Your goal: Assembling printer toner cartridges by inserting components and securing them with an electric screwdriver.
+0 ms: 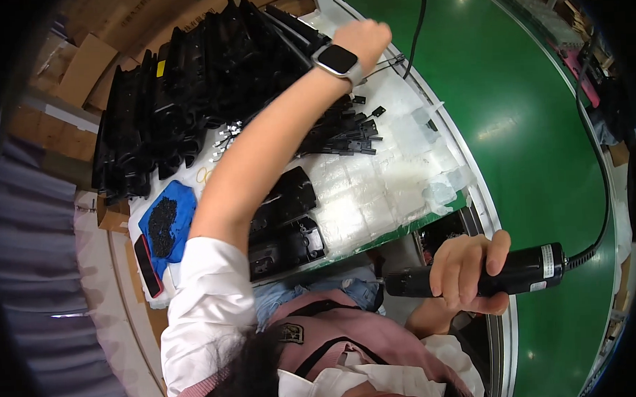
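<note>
Looks like an in-between step, maybe picking a part: left hand (366, 41) stretched to the table's far side, corded electric screwdriver (525, 270) parked in the right hand (464, 269). Wrapped most of the way round the barrel on that side, out past the near right corner of the worktable (381, 200), bit end pointing left. Curled nearly into a fist on the other, back up; can't tell about anything inside. Next up, would guess at lining the bit up squarely with one of the black plastic covers (291, 245) by the near edge, minding the cord (604, 181).

As for the surface: covered in white padding and clear tape, loaded with black plastic housings (208, 69), black tabbed brackets (358, 140), likely screws (163, 228) on blue plastic (185, 197), and a smartphone (147, 266). Around it: green conveyor belt (497, 122) to the right, cardboard boxes (82, 74) behind, greyish curtain (33, 278) left.
</note>
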`<act>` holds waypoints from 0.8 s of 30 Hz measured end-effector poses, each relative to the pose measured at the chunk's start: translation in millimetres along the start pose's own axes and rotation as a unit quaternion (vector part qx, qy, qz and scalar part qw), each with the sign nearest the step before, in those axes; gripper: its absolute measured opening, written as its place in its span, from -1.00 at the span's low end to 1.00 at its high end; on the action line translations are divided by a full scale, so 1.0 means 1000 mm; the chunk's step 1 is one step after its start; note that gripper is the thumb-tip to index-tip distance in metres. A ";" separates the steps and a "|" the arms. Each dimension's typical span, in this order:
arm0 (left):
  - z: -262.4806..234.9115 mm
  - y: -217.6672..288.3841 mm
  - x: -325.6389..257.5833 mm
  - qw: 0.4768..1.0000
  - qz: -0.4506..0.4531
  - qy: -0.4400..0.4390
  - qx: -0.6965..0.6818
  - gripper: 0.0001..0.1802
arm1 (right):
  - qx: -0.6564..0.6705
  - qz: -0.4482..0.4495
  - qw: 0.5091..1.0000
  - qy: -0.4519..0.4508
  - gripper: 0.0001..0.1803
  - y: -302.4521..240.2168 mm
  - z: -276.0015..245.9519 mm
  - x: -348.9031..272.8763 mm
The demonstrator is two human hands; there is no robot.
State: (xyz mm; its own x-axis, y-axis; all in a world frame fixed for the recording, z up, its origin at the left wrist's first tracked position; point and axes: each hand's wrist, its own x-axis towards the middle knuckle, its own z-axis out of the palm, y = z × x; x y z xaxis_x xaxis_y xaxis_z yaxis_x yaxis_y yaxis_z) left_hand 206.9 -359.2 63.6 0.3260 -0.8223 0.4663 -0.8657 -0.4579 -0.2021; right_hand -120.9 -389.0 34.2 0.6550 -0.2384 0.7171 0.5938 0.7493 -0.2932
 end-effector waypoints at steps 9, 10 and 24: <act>-0.157 -0.025 -0.068 0.857 -0.232 0.247 -0.388 -0.95 | 0.005 0.044 0.999 0.023 -0.58 0.013 0.005 -0.001; -0.163 -0.035 -0.083 0.830 -0.252 0.250 -0.430 -0.95 | 0.006 0.038 0.999 0.017 -0.58 0.015 0.007 0.001; -0.163 -0.015 -0.311 0.651 -0.448 0.021 -0.612 -0.87 | 0.170 0.176 0.960 -0.134 -0.58 0.078 0.034 0.040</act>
State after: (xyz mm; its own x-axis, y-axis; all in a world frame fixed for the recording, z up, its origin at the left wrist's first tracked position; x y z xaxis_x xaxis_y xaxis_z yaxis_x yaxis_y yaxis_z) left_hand 56.7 -41.4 62.3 0.9202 -0.3885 -0.0477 0.0037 -0.1134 0.9935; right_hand -64.3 -318.9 61.4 0.6158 0.2012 0.7617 0.1403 0.9234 -0.3574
